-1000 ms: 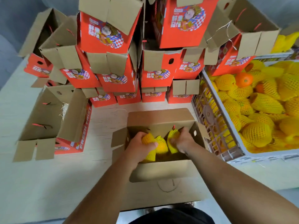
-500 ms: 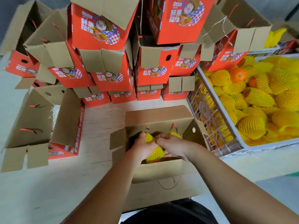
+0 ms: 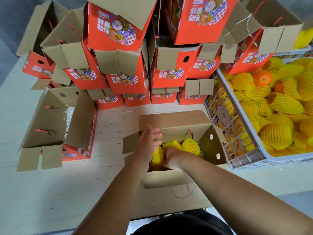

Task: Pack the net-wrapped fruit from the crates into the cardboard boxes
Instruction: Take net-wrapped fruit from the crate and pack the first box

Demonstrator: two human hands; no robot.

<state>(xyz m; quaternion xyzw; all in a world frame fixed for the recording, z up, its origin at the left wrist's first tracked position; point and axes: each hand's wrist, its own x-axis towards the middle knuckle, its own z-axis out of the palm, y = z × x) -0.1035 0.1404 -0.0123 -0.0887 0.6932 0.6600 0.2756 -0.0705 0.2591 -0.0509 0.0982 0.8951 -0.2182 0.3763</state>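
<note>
An open cardboard box (image 3: 176, 123) stands in front of me on the table. Inside lie three yellow net-wrapped fruits (image 3: 190, 146), side by side. My left hand (image 3: 149, 143) hovers over the box's left edge with straight fingers and holds nothing. My right hand (image 3: 173, 158) reaches down into the box's near side among the fruit; its fingers are hidden below the hand. To the right, a grey plastic crate (image 3: 237, 141) holds several more net-wrapped fruits (image 3: 275, 136) and a bare orange (image 3: 262, 78).
A tall stack of red printed boxes (image 3: 122, 80) with open flaps fills the back of the table. Another open box (image 3: 50, 119) with shredded paper inside lies at the left. Pale wooden tabletop (image 3: 116, 122) shows between the boxes.
My left hand has let go of the fruit and risen over the box's left edge. My right hand has pushed deeper into the near side. Three fruits now lie uncovered.
</note>
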